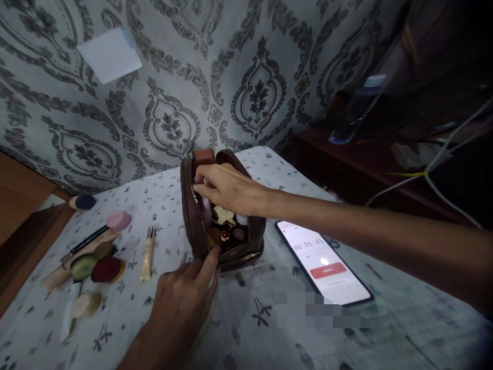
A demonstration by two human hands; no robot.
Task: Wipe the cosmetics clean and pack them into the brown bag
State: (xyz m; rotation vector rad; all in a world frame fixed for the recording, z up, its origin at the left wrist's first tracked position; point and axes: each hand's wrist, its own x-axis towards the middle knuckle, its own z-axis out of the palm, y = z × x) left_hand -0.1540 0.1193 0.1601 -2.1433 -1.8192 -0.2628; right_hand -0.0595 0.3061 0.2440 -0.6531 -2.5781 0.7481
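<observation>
A brown makeup bag [192, 226] stands unzipped on the cloth, with several cosmetics inside it. Among them are a gold-topped item [225, 236], a mauve-topped one [239, 235] and a pale patterned round piece [223, 215]. My right hand [227, 190] reaches into the bag's far left part, fingers bent just inside the zip edge; whatever they grip there is hidden. At the bag's near left corner my left hand [183, 293] holds the rim, index finger along the edge and thumb beneath. The lower fingers are tucked out of sight.
Left of the bag lie a small cream tube [147, 257], a pink-headed brush [118, 220], a dark red round item [108, 270], a green one [83, 266] and a dark sponge-like piece [84, 202]. A phone [327, 267] showing a timer lies right. A bottle [356, 113] and cables stand beyond.
</observation>
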